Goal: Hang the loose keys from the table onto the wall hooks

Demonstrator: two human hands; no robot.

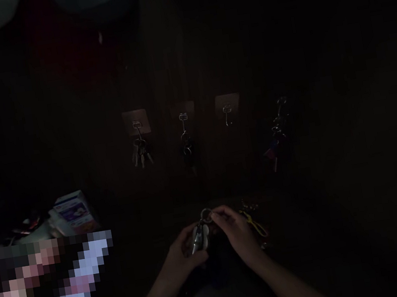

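The room is very dark. My left hand (183, 254) grips a silver key fob (199, 237) from below. Its metal split ring (206, 214) stands up above the fob, and the fingertips of my right hand (234, 230) pinch at the ring's right side. Just right of my right hand lies a bunch of keys with a yellow cord (254, 224), not touching it. The surface under my hands is too dark to make out.
Several adhesive hooks (136, 125) line the dark wall ahead, with key bunches (141, 152) hanging from some. A small printed box (73, 212) stands at the left. A blurred, pixelated patch (45, 278) hides the lower left.
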